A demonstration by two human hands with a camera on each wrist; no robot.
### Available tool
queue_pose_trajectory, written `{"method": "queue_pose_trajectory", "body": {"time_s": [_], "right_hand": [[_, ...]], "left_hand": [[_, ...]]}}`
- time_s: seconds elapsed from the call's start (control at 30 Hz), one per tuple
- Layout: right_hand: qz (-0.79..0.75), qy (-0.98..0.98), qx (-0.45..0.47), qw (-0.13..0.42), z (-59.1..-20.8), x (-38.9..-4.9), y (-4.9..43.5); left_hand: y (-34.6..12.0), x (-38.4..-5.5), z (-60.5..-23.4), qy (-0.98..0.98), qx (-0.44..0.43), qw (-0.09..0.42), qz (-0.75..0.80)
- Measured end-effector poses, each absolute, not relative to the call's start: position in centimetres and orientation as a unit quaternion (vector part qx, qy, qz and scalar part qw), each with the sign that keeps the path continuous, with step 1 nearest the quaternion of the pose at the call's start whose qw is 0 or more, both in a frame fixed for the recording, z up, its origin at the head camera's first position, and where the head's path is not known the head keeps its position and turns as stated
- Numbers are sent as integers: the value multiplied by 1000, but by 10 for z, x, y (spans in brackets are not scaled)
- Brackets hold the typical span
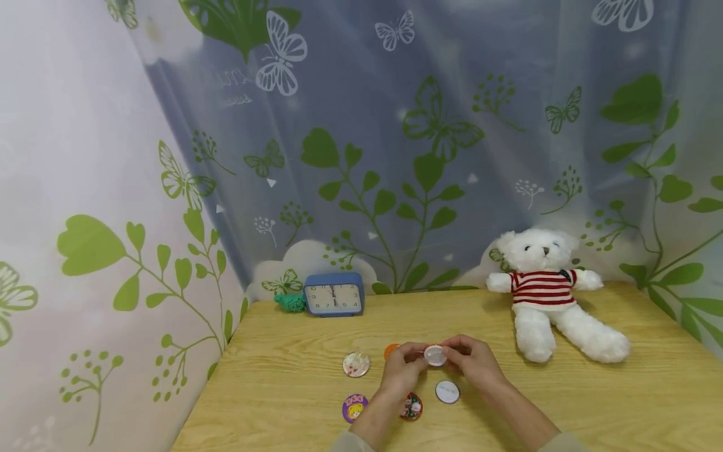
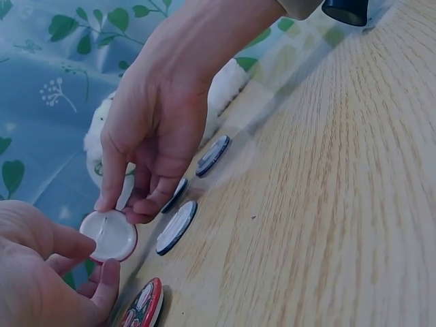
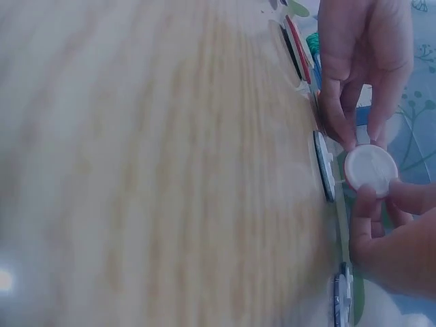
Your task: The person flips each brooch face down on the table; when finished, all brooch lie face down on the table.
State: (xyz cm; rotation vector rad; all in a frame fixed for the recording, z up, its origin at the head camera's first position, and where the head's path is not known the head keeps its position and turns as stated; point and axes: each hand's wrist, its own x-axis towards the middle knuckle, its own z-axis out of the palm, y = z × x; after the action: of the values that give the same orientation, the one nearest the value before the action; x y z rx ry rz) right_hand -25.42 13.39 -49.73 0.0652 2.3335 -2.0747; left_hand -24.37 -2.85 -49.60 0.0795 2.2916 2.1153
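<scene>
White-backed badge [image 1: 435, 356] in narrow pinch: left fingers [image 1: 414, 347], right fingers [image 1: 460, 342]

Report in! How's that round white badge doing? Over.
Left hand, right hand: both pinching badge. Badge held off table, white back showing. Nothing visibly blocking it.

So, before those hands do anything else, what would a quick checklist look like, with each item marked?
1. Left hand gripping the white-backed badge: ok, it pinches the rim.
2. Right hand gripping it too: ok, it pinches the other side.
3. Badge's front showing: not ok, its back shows in all three views.
4. Pin on that back fastened: cannot tell, too small.
5. Orange disc fully visible from the head view: not ok, the left hand covers part.
6. Teddy bear clear of both hands: ok, it sits apart.
</scene>
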Motion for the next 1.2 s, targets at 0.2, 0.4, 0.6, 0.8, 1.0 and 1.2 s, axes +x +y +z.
{"method": "queue_pose_trajectory", "body": {"time_s": [0.2, 0.4, 0.6, 0.8, 1.0, 1.2], "right_hand": [[-674, 738, 19, 13, -500, -255, 134], [-683, 730, 11, 15, -499, -255, 133], [-691, 722, 18, 14, -498, -254, 133], [-703, 710, 35, 11, -499, -253, 135], [-706, 707, 36, 15, -502, -254, 136], [-717, 696, 31, 19, -502, -256, 138]], "left_hand": [[-29, -244, -499, 720, 16, 18, 693], [-30, -244, -499, 701, 10, 29, 713], [-30, -243, -497, 692, 10, 36, 721], [-29, -243, -498, 703, 23, 26, 710], [-29, -245, -499, 693, 30, 25, 720], [-29, -248, -497, 688, 26, 16, 725]]}}
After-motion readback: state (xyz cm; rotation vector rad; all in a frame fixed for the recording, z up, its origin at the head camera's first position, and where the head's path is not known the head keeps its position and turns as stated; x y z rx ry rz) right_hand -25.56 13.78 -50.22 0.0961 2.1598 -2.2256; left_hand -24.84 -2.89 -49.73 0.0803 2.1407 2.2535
